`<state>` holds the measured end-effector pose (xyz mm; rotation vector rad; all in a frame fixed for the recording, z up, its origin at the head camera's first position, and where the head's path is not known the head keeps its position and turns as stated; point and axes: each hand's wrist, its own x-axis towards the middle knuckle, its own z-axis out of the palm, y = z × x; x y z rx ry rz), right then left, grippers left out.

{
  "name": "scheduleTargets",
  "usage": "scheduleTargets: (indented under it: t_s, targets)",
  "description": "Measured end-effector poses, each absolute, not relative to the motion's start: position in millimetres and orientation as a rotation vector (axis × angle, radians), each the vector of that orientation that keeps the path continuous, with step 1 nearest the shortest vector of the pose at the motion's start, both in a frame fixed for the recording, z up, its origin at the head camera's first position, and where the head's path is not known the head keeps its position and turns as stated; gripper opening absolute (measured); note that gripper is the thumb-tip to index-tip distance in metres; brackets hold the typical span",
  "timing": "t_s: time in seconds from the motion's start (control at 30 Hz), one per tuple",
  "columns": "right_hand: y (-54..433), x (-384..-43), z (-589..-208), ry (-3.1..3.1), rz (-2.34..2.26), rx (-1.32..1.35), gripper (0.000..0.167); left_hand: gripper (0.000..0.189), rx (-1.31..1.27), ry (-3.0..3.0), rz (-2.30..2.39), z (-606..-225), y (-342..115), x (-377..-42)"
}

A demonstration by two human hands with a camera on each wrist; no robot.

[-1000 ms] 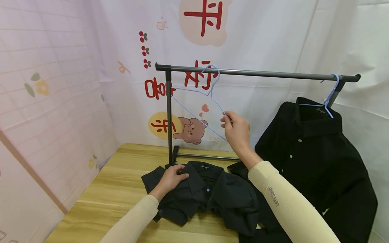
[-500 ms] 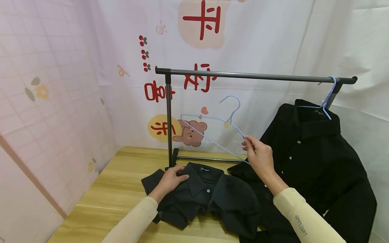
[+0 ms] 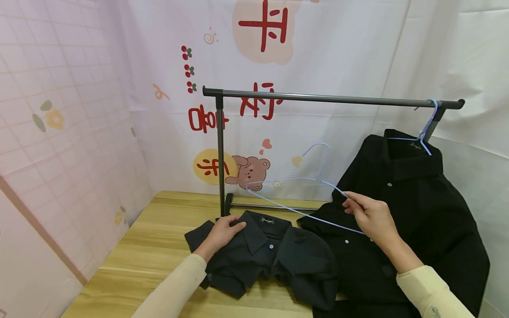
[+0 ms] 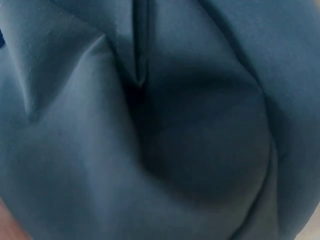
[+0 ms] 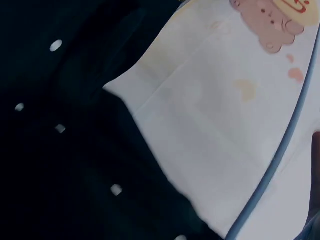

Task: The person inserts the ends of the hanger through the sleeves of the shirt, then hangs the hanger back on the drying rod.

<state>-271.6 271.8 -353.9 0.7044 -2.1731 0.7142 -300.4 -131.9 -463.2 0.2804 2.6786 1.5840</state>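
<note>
My right hand [image 3: 371,218] pinches a light-blue wire hanger [image 3: 306,215] near its right end. The hanger is tilted, its hook up and its far end pointing left, in front of the rack. In the right wrist view the hanger wire [image 5: 280,155] crosses at the right. On the table lies a crumpled black shirt [image 3: 238,269], its collar spread open and one button fastened below. My left hand [image 3: 222,234] grips it beside the left collar flap, thumb on top. Dark folds of this shirt [image 4: 200,140] fill the left wrist view.
A dark metal rack [image 3: 302,96] stands at the back of the wooden table [image 3: 131,260]. At its right end a second black shirt [image 3: 413,194] hangs on another blue hanger [image 3: 427,126]. Behind is a white printed curtain [image 3: 338,44].
My right hand has lifted the hanger off the rack's bar and brought it down and right, toward the hanging shirt. The left hand keeps its place on the lying shirt.
</note>
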Motion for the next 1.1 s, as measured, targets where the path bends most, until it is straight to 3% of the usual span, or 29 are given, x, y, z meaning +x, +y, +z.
scheduleTargets:
  t_s: [0.43, 0.57, 0.7, 1.1]
  targets:
    - [300.3, -259.3, -386.4, -2.426, 0.867, 0.805, 0.024, 0.040, 0.296, 2.608, 1.639, -459.8, -135.1, -290.1]
    - [289.7, -262.5, -393.7, -2.478, 1.040, 0.825, 0.021, 0.040, 0.388, 2.579, 1.635, -451.5, -135.4, -288.4]
    - [273.6, -268.7, -401.4, -2.506, 1.157, 0.787, 0.021, 0.029, 0.500, 2.542, 1.634, -444.8, -132.3, -288.2]
    - [216.1, -279.4, -418.8, -2.484, 0.824, 0.556, 0.021, 0.015, 0.453, 2.548, 1.654, -440.3, -125.6, -290.7]
